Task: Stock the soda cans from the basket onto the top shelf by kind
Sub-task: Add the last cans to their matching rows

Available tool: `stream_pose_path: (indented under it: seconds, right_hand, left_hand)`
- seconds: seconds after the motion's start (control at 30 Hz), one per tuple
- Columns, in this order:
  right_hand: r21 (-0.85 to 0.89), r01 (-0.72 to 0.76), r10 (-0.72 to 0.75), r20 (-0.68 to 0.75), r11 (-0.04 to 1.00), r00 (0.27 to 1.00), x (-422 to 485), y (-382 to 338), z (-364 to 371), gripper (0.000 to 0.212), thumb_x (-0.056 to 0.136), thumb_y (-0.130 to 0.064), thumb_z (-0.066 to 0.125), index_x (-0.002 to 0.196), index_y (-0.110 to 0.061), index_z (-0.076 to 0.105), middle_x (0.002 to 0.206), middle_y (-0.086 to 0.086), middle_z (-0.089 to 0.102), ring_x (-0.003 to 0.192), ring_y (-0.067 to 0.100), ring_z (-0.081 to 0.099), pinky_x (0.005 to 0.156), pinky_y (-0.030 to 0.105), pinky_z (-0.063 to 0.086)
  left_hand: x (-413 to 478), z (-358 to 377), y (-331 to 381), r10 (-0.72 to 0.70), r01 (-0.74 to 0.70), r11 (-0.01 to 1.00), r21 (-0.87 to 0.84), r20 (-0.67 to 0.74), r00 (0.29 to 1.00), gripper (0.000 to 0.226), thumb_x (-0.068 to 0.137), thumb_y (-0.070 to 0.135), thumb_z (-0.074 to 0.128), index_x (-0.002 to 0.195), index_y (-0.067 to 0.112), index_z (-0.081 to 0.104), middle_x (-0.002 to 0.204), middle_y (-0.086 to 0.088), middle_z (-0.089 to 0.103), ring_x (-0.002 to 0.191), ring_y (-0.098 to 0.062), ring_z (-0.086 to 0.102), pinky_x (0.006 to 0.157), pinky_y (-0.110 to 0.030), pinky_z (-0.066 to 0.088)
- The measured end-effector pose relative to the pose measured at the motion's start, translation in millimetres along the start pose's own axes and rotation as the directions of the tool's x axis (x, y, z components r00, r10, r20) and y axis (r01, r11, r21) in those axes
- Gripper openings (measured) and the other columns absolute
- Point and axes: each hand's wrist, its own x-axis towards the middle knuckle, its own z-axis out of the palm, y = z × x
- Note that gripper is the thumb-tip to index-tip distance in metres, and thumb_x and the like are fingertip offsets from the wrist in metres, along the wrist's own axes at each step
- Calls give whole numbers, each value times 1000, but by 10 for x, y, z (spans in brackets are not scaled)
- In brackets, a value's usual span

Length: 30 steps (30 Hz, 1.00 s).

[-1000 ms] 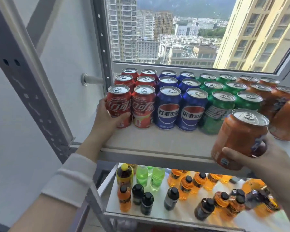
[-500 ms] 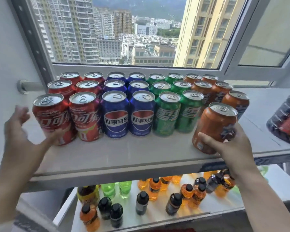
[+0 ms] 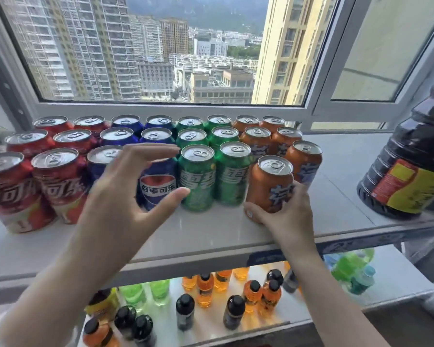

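The left hand (image 3: 125,196) is hovering with fingers spread, holding nothing, in front of the blue cans (image 3: 158,186). The right hand (image 3: 286,216) is gripping the orange can (image 3: 267,181) at the front of the top shelf (image 3: 211,229), just beside the green cans (image 3: 198,181).

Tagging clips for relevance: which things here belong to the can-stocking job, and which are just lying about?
Job in hand:
- front orange can, gripped by the right hand
- left hand, holding nothing
- red cans, blue cans, green cans, other orange cans
- top shelf

Lying about:
- large dark bottle at the shelf's right end
- small bottles on the lower shelf
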Motion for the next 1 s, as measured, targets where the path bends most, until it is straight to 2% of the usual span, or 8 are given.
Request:
stream_pose_path:
  seconds: [0.07,0.23,0.4,0.57,0.63,0.77,0.9,1.0]
  right_hand:
    - [-15,35,-34,54,999,998,6,15,-199,88,55,-41,83,129,-13,44,114,-4,46,108,12,51,90,24,44]
    - [160,116,-110,-48,980,993,334,112,-769,72,62,-44,68,126,-19,45,115,2,53,104,10,54,88,20,46]
    - [98,39,-54,151,994,987,893,313,-764,73,67,-34,77,130,-13,46,127,6,49,114,16,52,96,31,47]
    - [117,64,-89,226,991,970,1091,412,-654,76,62,-29,84,128,-12,49,126,5,54,111,16,55,96,35,48]
    - [141,69,-100,227,988,969,1123,407,-644,70,62,-25,84,123,-12,52,118,2,60,103,15,58,90,27,49]
    - [186,44,-94,270,982,958,1194,413,-718,63,60,-21,85,116,-18,55,100,-10,59,82,3,55,66,7,45]
    - [213,28,-103,350,977,931,1231,432,-801,57,61,-21,84,107,-26,52,91,-18,54,81,-4,52,66,12,45]
    - [228,21,-111,391,973,914,1249,436,-836,58,61,-20,84,110,-26,53,92,-18,54,83,-3,53,64,12,45]
  left_hand:
    - [204,297,265,90,-94,995,27,109,990,43,76,53,55,116,40,48,119,29,48,109,16,40,91,0,29]
    - [700,942,594,143,-224,947,231,322,936,72,73,57,59,135,30,35,140,7,39,130,-7,29,105,-22,24]
    - [878,1288,646,70,-324,821,471,480,875,80,70,65,58,137,28,30,135,3,45,125,-16,38,102,-30,33]
    - [890,1320,664,-6,-192,909,370,472,882,70,68,56,68,129,35,40,130,8,46,116,-14,48,90,-30,43]
    - [928,1332,668,-11,-169,925,340,469,883,69,66,53,71,127,34,44,129,8,47,115,-15,49,92,-32,45]
    - [1040,1411,652,-23,-166,924,345,482,876,69,66,49,74,127,28,48,127,3,49,114,-19,51,93,-35,45]
    - [1176,1493,605,-20,-175,921,348,493,870,71,66,46,76,127,23,49,126,-3,51,114,-21,51,95,-39,43]
    - [1251,1521,577,-8,-182,931,318,515,857,71,66,41,77,128,21,49,126,-1,50,115,-18,49,97,-30,40]
